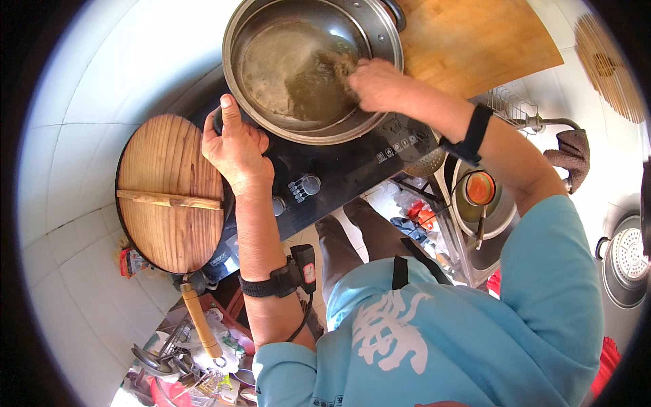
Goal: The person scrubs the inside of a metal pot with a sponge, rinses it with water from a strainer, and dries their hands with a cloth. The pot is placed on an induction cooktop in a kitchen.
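Note:
A wide stainless steel pot [325,133] with cloudy water in it stands on the black glass cooktop [330,173] at the top of the view. My left hand [238,145] is closed around the pot's dark side handle, thumb raised. Over the pot's right inner wall, my right hand [375,85] grips a brownish, fibrous-looking scrubber [342,63], partly in the water; its exact kind cannot be told. Left of my left hand, a round wooden lid [170,178] covers a pan with a wooden handle [202,320].
A wooden board [473,40] lies right of the pot. Below my right forearm are a skimmer [426,163] and a basin [496,224] holding an orange-red ladle or strainer [479,188]. Utensils and a pink basket [170,391] crowd the lower left. A steamer pot [628,259] stands far right.

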`<state>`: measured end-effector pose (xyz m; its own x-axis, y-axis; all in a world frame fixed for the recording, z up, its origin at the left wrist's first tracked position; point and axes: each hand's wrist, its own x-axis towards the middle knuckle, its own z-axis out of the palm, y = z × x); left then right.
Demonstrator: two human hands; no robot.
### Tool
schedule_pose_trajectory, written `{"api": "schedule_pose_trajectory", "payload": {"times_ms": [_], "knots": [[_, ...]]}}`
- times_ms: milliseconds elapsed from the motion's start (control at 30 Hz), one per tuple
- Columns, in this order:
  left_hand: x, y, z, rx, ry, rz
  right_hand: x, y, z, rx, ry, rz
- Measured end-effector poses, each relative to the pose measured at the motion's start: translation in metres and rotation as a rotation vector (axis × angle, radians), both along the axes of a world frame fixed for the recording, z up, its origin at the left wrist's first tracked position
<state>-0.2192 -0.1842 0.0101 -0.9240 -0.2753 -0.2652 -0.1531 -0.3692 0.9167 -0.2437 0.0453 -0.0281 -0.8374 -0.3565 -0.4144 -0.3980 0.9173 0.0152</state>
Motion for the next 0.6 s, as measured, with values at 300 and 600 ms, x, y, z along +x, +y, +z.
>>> {"api": "schedule_pose_trajectory", "payload": {"times_ms": [300,600], "knots": [[0.001,-0.007,-0.002,0.023,0.0,-0.064,-0.011,-0.01,-0.005,-0.7,0.105,-0.227],[0.0,-0.015,-0.008,0.039,0.021,-0.122,-0.012,0.075,0.028,-0.249,0.297,0.342]]}}
